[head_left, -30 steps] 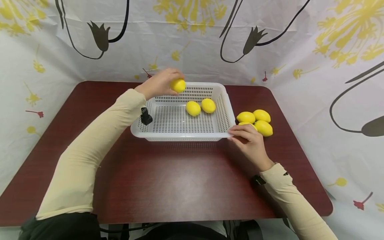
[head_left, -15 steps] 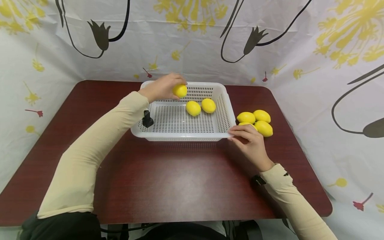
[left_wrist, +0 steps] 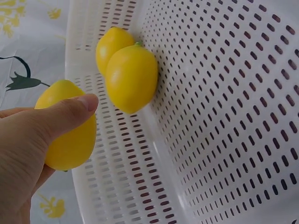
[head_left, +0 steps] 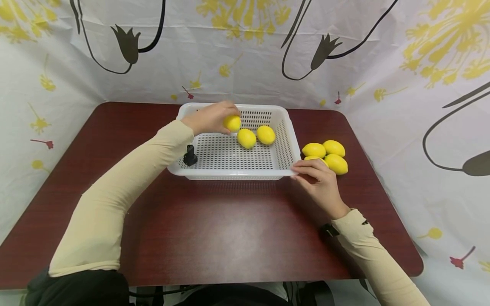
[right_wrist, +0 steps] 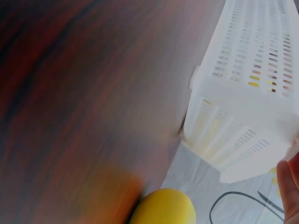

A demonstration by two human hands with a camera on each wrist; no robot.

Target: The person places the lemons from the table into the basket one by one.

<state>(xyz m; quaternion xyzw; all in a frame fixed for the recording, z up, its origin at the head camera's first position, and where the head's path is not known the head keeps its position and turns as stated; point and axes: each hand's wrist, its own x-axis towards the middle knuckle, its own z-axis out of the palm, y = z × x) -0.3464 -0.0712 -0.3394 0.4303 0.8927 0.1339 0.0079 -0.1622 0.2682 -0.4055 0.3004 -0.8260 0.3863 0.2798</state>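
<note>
My left hand [head_left: 212,117] grips a lemon [head_left: 232,123] over the back left part of a white perforated basket [head_left: 229,172]. In the left wrist view the thumb lies across this held lemon [left_wrist: 70,144]. Two more lemons, one nearer the middle [head_left: 246,138] and one to its right [head_left: 266,134], lie side by side on the basket floor, just right of the held one. With its fingertips, my right hand [head_left: 319,182] holds the basket's front right corner. Only part of that hand [right_wrist: 290,186] shows in the right wrist view.
Several lemons [head_left: 336,164] sit clustered on the dark red table [head_left: 214,229], right of the basket; my right hand partly hides one. A patterned white sheet [head_left: 245,55] hangs behind the table. A small black device [head_left: 189,155] is at the left wrist.
My left hand has lowered the lemon into the basket and shifted slightly right, closer to the two lemons there. The right hand has stayed at the basket corner.
</note>
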